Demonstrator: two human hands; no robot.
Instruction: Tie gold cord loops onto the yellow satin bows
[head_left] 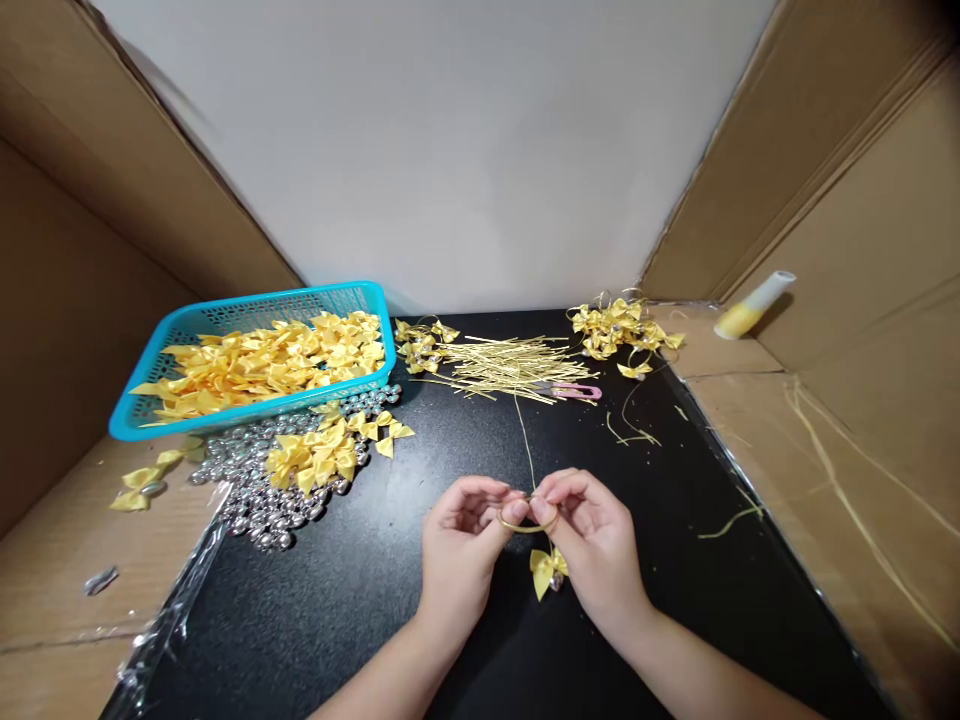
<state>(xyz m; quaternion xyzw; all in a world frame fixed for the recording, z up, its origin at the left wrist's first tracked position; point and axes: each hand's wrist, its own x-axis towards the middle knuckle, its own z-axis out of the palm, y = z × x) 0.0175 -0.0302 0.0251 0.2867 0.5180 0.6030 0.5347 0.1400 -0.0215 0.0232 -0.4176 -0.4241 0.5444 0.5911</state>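
My left hand (466, 535) and my right hand (592, 530) meet over the black table, thumbs and fingertips pinched together. Between them they grip a thin gold cord (525, 529), which curves in a loop below the thumbs. One end of the cord (524, 432) sticks up and away from me, past the fingertips. Under the right thumb hangs a yellow ribbon bow (541, 574) with a small silver bell or bead (556, 581) at its side. The fingertips partly hide where the cord crosses.
A blue basket (390, 345) full of yellow bows stands at the left. Silver beads (259, 515) and loose bows (315, 455) lie before it. Cut gold cords (510, 365), pink thread snips (576, 391) and corded bows (619, 325) lie at the back. A spool (754, 305) stands right.
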